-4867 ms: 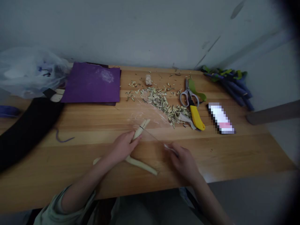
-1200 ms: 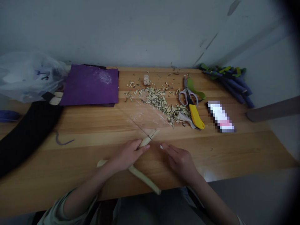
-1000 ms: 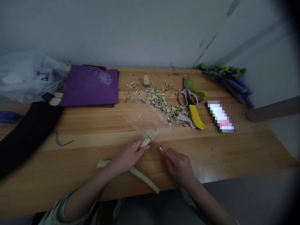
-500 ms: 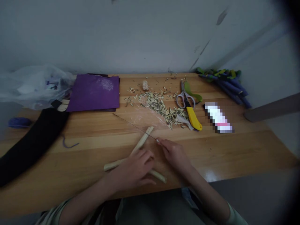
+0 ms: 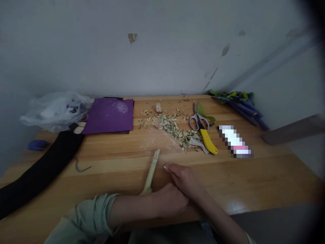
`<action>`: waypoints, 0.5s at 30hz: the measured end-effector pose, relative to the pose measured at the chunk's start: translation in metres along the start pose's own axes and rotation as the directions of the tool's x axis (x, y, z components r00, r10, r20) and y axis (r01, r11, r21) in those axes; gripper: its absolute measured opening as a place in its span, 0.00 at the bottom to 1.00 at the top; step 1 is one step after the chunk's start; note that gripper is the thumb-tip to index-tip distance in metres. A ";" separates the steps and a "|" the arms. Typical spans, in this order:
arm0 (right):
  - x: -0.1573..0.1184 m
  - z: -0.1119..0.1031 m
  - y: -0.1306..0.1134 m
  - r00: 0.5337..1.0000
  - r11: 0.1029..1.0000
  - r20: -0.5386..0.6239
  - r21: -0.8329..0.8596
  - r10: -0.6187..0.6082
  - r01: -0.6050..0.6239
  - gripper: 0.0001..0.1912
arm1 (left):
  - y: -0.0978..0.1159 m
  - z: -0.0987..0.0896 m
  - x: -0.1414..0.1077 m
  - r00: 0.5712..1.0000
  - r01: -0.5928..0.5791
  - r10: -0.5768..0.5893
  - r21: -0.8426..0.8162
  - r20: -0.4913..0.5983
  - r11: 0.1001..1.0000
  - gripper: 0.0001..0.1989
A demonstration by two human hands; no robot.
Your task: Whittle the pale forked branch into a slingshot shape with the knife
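Note:
A peeled, pale forked stick (image 5: 151, 171) lies on the table, one arm of it pointing away from me. My left forearm and hand cover the rest of it. Closed into a fist, my left hand (image 5: 171, 200) is low in front of the stick, against or just beside my right wrist; what its fingers hold is hidden. My right hand (image 5: 186, 179) is pinched right of the stick, with a small white tip showing at its fingertips. The thin dark strand in this pinch is barely visible now. A fine line marks the stick's upper end.
Wood shavings (image 5: 172, 128) lie beyond my hands, with scissors (image 5: 199, 120), a yellow-handled cutter (image 5: 208, 141) and a phone (image 5: 235, 140) to their right. Purple sandpaper (image 5: 109, 117), a plastic bag (image 5: 56, 110) and a black sleeve-like thing (image 5: 48, 166) are left. Purple-wrapped sticks (image 5: 245, 108) lie back right.
My left hand has moved right from over the forked stick and closed beside my right wrist. The stick's visible arm stands more upright in view. The dark strand no longer shows clearly. The view has tilted up.

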State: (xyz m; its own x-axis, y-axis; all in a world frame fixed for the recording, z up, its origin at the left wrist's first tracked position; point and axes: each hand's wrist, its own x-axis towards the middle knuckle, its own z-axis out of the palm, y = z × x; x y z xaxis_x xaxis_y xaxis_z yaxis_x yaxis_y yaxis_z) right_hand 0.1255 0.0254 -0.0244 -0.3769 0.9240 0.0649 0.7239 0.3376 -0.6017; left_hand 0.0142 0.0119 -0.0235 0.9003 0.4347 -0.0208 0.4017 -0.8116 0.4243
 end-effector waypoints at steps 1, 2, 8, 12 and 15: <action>-0.001 -0.001 0.002 1.000 1.000 0.002 0.002 0.007 -0.007 0.13 | 0.000 0.000 0.000 0.999 -0.020 0.020 0.015 0.025 1.000 0.09; -0.002 -0.002 0.005 1.000 1.000 0.000 0.006 0.014 -0.014 0.14 | -0.001 0.000 -0.001 0.997 -0.052 0.050 0.035 0.060 0.998 0.09; -0.011 -0.014 0.024 1.000 1.000 -0.016 0.003 0.016 -0.016 0.14 | -0.007 -0.004 -0.012 0.984 -0.127 0.110 0.117 0.140 0.985 0.10; -0.017 -0.019 0.028 1.000 1.000 0.014 -0.024 0.013 -0.012 0.14 | -0.012 -0.008 -0.032 0.991 -0.090 0.072 0.159 0.116 0.983 0.08; -0.023 -0.021 0.030 1.000 0.999 0.027 -0.049 0.011 -0.010 0.14 | -0.016 -0.008 -0.046 0.995 -0.043 0.025 0.183 0.100 0.982 0.06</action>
State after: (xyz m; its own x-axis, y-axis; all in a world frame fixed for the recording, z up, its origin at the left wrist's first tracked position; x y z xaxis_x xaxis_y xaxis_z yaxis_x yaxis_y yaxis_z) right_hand 0.1681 0.0176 -0.0273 -0.3840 0.9226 0.0369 0.7552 0.3368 -0.5624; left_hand -0.0347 0.0076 -0.0221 0.9223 0.3731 -0.1009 0.3865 -0.8871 0.2524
